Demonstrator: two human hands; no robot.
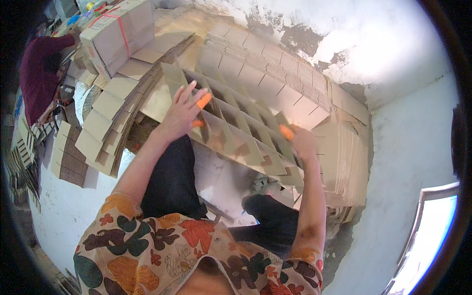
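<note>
A cardboard divider grid [235, 129], made of slotted strips crossing one another, stands spread in front of me above my knees. My left hand [183, 112] is at its left end, fingers stretched out and apart, with orange covers on two of the digits. At the right end, my right hand [302, 143] has its fingers bent against the cardboard, and an orange cover shows on one of them. The right fingertips are partly hidden and slightly blurred; they seem to pinch a strip's edge.
Stacks of slotted cardboard strips [265, 81] lie beyond the grid, with more piled sheets [344, 157] at right. Leaning strips [110, 101] and a strapped carton [118, 37] are at left. Another person in a dark red top [37, 78] is far left. A peeling wall [408, 132] bounds the right.
</note>
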